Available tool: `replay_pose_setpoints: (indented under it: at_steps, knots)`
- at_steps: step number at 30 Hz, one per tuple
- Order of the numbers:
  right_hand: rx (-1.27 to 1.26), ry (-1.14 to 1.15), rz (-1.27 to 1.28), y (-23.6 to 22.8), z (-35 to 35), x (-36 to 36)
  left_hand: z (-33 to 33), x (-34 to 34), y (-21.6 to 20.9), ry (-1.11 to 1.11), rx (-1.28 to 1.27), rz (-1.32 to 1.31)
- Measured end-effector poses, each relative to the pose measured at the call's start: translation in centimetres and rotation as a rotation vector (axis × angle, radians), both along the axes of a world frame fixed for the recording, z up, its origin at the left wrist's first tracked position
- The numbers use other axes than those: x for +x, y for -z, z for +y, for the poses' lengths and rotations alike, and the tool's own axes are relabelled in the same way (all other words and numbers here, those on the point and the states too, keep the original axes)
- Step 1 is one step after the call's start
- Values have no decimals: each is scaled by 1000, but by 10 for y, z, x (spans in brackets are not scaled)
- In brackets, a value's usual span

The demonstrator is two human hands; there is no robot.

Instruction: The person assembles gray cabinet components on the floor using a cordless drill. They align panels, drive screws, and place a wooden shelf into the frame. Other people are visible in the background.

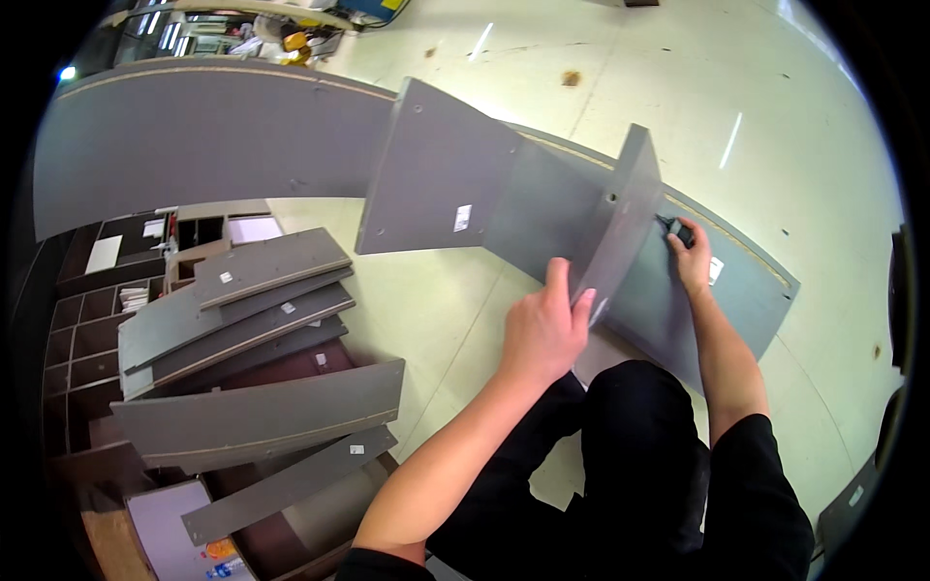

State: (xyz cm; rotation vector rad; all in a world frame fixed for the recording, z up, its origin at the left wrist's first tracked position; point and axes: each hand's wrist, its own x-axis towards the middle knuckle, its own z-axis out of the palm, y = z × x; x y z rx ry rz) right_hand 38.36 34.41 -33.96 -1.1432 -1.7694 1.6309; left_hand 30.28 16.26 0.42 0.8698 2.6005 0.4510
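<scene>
Head view: a long grey board (194,136) is seen stretched across the floor (678,58), with two shorter panels set crosswise against it.
Upright panel: the panel nearer the right end, the upright panel (635,184), is stood across the long board, between the two hands; a round hole (612,198) is shown near its edge.
Left hand: the near edge of the upright panel is gripped by the left hand (547,334), thumb and fingers closed about it.
Right hand: a small dark tool (681,232) is pinched in the right hand (689,257), just beside the far face of the upright panel; its kind cannot be told, nor whether its tip is touching.
Second panel: farther left, another crosswise panel (436,174) is left unheld, a white label (463,218) stuck to its face.
Panel pile: more grey panels (271,266) are stacked at the left, beside a dark compartmented unit (82,339).
Step in hand: the upright panel is apparently being fastened to the long board, or readied for it.
Next move: steadiness is called for from the left hand, so that the joint is kept square while the tool is applied.
</scene>
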Motion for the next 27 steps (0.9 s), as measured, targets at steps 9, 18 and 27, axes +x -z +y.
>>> replay_pose_setpoints:
  at_steps: [9, 18, 27]
  knots:
    - [-515, 57, -37, -6, 9, -9, 2, 6, 9, 15, 14, -37]
    - [-504, -3, -83, -5, 10, -12, 4, 13, 8, 16, 16, -11]
    - [-170, -26, -353, -1, 31, -24, 7, 13, 6, 15, -13, 50]
